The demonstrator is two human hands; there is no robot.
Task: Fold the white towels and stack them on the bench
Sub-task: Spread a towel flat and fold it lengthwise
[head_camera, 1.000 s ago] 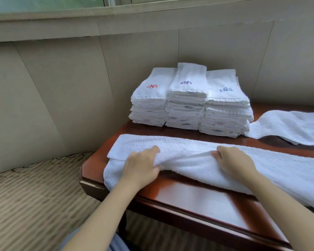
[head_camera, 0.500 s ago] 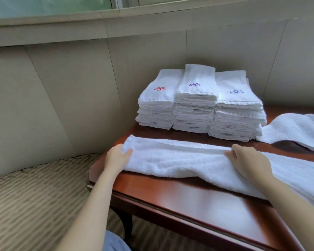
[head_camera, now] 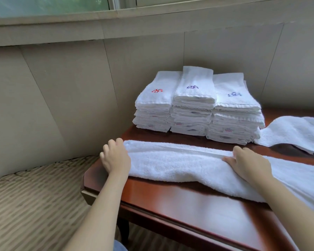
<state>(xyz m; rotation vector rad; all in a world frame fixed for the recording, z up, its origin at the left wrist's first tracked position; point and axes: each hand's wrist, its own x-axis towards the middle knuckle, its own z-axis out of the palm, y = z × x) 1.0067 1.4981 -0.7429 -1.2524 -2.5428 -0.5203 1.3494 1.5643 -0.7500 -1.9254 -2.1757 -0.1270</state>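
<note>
Head view. One long white towel (head_camera: 179, 163), folded lengthwise into a narrow band, lay across the red-brown wooden bench (head_camera: 198, 201), running from the bench's left end off past the right edge of the picture.

Left hand (head_camera: 115, 157): set at the towel's left end, fingers loosely curled against the end fold; whether they pinched the cloth could not be told.

Right hand (head_camera: 248, 163): rested flat on top of the towel near its middle, fingers straight and spread, pressing along the far fold.

Behind the towel, against the beige panelled wall (head_camera: 71, 91), stood three stacks of folded white towels (head_camera: 198, 104) side by side, the top ones bearing red, purple and blue embroidered marks.

Right of the stacks, an unfolded white towel (head_camera: 295, 133) lay spread on the bench.

Below left: striped carpet (head_camera: 29, 205).
</note>
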